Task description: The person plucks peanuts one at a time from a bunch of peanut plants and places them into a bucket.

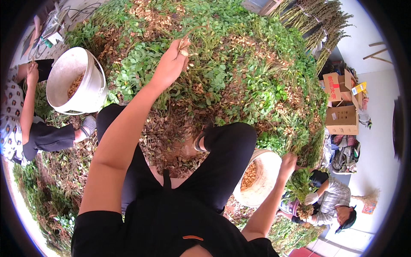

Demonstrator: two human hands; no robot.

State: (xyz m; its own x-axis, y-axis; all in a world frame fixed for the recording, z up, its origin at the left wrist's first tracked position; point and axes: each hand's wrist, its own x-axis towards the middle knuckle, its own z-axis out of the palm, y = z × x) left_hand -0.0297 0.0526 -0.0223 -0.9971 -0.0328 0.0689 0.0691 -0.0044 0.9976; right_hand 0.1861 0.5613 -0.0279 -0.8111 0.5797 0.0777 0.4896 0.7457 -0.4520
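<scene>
Out over the heap, my left hand [170, 64] is closed on a thin brown peanut stem [186, 40], with pale bits at its root end by the fingers. My right hand [287, 166] is a closed fist just past the right rim of a white bucket [274, 165]; what it grips, if anything, is hidden. Peanuts in their shells [248, 176] lie inside that bucket, which stands beside my right knee. Around and ahead of both hands spreads a large heap of pulled peanut plants [218, 77], green leaves mixed with tan pods.
At left, a seated person [30, 111] works beside another white bucket [97, 85] holding peanuts. A gloved person [334, 201] at lower right holds a peanut bunch over a dark pail [291, 207]. Cardboard boxes [342, 120] and dried stalk bundles [319, 21] stand along the right wall.
</scene>
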